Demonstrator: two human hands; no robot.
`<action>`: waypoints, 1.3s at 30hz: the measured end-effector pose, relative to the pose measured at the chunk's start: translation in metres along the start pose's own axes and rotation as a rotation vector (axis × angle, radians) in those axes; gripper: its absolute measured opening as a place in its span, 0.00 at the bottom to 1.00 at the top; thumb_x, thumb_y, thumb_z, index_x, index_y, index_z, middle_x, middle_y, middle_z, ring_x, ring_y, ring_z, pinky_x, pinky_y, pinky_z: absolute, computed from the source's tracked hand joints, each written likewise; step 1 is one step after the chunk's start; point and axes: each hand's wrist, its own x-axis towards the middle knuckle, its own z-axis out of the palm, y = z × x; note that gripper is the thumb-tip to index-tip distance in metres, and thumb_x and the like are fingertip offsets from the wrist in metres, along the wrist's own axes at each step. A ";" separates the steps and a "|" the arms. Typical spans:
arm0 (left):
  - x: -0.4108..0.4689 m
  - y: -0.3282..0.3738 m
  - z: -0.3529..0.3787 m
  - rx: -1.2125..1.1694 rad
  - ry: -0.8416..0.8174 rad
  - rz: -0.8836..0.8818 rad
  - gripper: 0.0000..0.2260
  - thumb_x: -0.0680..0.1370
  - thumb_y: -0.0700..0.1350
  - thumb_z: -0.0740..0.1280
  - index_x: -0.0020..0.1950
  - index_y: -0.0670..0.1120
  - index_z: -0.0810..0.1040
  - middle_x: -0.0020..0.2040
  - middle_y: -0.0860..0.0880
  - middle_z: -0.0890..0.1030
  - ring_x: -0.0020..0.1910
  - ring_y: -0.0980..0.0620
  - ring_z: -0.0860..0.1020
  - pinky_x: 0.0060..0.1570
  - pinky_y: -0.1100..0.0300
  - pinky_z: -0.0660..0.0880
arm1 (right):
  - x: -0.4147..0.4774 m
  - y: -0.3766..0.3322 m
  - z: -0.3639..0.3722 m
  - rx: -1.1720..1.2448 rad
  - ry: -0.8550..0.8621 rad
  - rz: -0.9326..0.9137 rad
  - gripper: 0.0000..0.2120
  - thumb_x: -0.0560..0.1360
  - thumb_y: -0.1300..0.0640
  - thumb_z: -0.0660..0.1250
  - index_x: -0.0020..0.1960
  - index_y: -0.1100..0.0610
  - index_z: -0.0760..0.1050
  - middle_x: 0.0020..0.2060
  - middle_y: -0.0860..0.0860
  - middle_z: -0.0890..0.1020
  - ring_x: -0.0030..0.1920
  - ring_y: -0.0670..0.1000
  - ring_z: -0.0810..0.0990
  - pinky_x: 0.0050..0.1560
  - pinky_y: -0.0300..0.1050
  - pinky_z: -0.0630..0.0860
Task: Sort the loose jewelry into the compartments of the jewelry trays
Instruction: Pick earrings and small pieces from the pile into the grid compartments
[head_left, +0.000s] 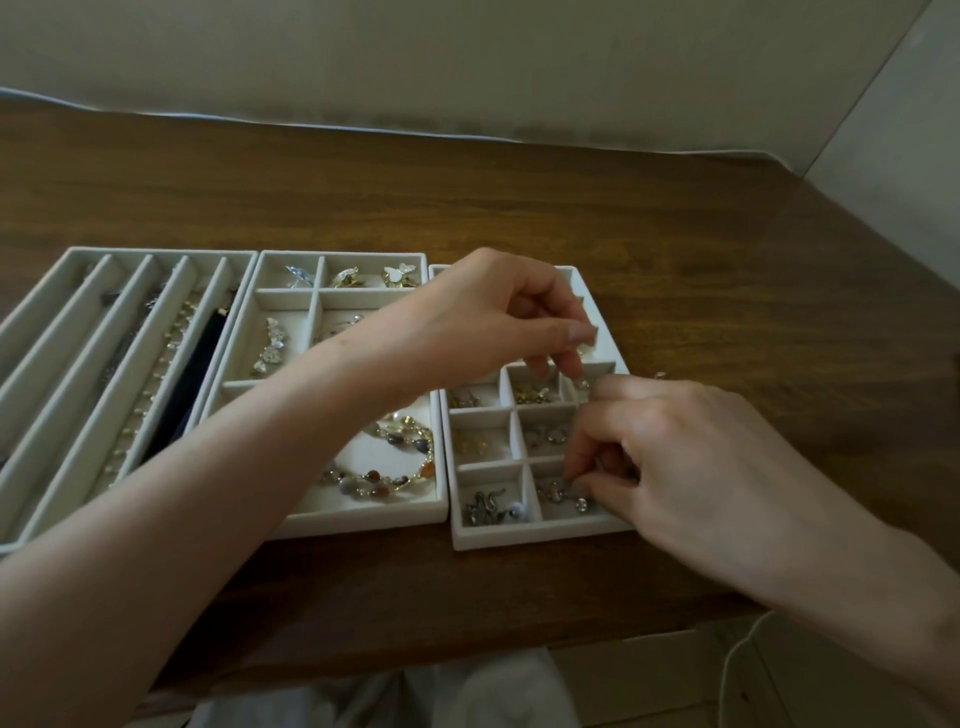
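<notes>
Three pale felt trays lie side by side on the wooden table. The right grid tray (488, 538) holds small earrings and rings in its cells, among them a silver snake piece (485, 506). My left hand (498, 317) reaches across over this tray, fingers curled down, and pinches a small silver earring (583, 384) above a far-right cell. My right hand (675, 447) covers the tray's near right corner, its fingertips pinching a small silver piece (571, 486) in the nearest right cell. Both hands hide several cells.
The middle tray (363, 522) holds a beaded stone bracelet (384, 480), butterfly earrings and crystal pieces. The left tray (52, 291) has long slots with chains and a dark band (200, 364). A tiny loose piece (660, 374) lies on the table beyond my right hand.
</notes>
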 end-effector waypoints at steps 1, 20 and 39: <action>0.000 0.000 0.000 0.005 0.000 -0.001 0.05 0.75 0.45 0.67 0.47 0.46 0.80 0.39 0.52 0.84 0.37 0.60 0.80 0.42 0.68 0.77 | 0.000 0.000 -0.001 -0.008 -0.004 0.004 0.03 0.76 0.50 0.64 0.49 0.44 0.75 0.46 0.39 0.71 0.46 0.39 0.68 0.44 0.30 0.66; 0.000 0.001 0.000 0.008 -0.011 -0.009 0.05 0.76 0.45 0.67 0.47 0.46 0.80 0.39 0.52 0.84 0.38 0.58 0.80 0.43 0.66 0.77 | -0.006 0.006 0.008 -0.017 0.121 0.024 0.09 0.66 0.55 0.74 0.40 0.47 0.74 0.30 0.37 0.64 0.30 0.37 0.64 0.32 0.30 0.56; 0.000 0.001 0.002 -0.004 -0.009 -0.029 0.05 0.75 0.45 0.67 0.47 0.45 0.80 0.39 0.51 0.84 0.37 0.59 0.80 0.38 0.71 0.75 | 0.001 0.006 0.011 0.111 0.072 -0.022 0.03 0.68 0.53 0.74 0.39 0.48 0.80 0.31 0.36 0.66 0.32 0.37 0.68 0.35 0.29 0.62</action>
